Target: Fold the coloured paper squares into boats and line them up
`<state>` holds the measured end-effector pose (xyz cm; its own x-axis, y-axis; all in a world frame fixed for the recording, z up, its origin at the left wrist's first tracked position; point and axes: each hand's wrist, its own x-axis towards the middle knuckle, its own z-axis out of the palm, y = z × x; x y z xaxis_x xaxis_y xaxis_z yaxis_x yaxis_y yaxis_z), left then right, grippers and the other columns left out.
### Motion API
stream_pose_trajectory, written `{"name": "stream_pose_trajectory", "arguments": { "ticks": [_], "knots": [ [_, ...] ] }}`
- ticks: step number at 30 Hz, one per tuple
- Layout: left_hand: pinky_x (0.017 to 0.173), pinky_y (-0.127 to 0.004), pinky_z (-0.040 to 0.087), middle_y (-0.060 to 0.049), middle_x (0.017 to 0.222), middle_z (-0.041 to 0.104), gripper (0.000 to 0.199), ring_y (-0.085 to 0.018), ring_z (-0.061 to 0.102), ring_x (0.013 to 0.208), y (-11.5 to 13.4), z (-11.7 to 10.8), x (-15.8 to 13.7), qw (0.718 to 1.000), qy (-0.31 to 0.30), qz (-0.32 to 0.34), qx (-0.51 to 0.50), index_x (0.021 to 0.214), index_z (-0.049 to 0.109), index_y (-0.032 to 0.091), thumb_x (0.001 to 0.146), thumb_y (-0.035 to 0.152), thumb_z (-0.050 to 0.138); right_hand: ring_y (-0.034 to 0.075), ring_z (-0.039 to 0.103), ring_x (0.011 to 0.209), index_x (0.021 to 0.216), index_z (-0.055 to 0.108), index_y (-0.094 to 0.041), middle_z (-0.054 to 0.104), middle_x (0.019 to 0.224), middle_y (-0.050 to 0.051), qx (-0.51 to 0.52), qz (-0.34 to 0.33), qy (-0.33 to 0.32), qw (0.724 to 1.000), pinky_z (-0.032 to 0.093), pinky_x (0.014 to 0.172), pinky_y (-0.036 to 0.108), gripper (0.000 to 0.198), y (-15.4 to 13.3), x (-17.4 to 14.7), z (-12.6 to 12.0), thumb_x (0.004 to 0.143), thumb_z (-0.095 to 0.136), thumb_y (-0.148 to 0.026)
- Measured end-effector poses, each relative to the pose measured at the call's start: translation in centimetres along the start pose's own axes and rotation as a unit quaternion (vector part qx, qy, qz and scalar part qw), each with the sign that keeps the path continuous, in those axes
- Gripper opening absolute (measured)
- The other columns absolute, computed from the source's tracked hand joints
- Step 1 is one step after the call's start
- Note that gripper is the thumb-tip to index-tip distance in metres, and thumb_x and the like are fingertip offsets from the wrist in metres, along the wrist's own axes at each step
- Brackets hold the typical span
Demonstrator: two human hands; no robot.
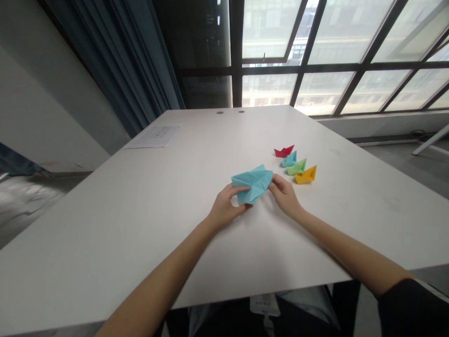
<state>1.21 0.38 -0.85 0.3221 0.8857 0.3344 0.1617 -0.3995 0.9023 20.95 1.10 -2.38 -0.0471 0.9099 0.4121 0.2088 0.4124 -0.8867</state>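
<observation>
A light blue folded paper boat (257, 182), larger than the others, is held above the table between both hands. My left hand (227, 206) grips its left and lower side, fingers across the front and thumb underneath. At the right tip, the fingers of my right hand (283, 193) pinch the paper. Just beyond my right hand stand several small paper boats in a slanting row: a red boat (284, 151), a blue boat (289, 159), a green boat (297, 167) and a yellow boat (306, 175).
The white table (140, 220) stretches from my lap towards the windows (326, 42). A printed sheet of paper (155, 136) lies at its far left edge. Behind it hangs a blue curtain (119, 61). A badge (264, 304) hangs below the near edge.
</observation>
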Motion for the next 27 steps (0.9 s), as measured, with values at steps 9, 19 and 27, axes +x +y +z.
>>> {"name": "stream_pose_trajectory", "arguments": {
  "ticks": [9,19,27],
  "knots": [
    [0.091,-0.032,0.035,-0.007,0.097,0.06,0.026,-0.023,0.051,0.097,0.9,-0.2,-0.2,0.999,0.041,0.0,-0.013,0.089,0.067,0.023,0.064,0.019,0.071,0.025,0.041,0.12,0.118,0.051,-0.028,0.042,0.132,0.008,0.002,0.014,-0.061,0.998,0.043,0.09,0.041,0.05,-0.1,-0.3,0.0,0.078,0.049,-0.058],
    [0.091,-0.029,0.036,-0.005,0.108,0.055,0.04,-0.021,0.049,0.102,0.1,0.3,-0.3,0.996,0.081,0.0,-0.038,0.104,0.057,0.024,0.066,0.017,0.068,0.022,0.057,0.101,0.109,0.056,-0.023,0.061,0.109,0.006,0.036,0.05,-0.12,0.991,0.046,0.087,0.042,0.041,0.1,-0.5,0.9,0.074,0.062,-0.041],
    [0.079,-0.027,0.044,0.0,0.085,0.064,0.09,-0.012,0.06,0.073,-0.2,0.5,0.1,0.972,0.067,-0.088,-0.207,0.135,0.022,0.029,0.062,0.02,0.074,0.02,0.058,0.087,0.099,0.053,-0.023,0.062,0.09,0.003,-0.04,-0.029,-0.031,0.998,0.047,0.081,0.037,0.028,-0.1,-0.7,0.8,0.074,0.062,-0.032]
  ]
}}
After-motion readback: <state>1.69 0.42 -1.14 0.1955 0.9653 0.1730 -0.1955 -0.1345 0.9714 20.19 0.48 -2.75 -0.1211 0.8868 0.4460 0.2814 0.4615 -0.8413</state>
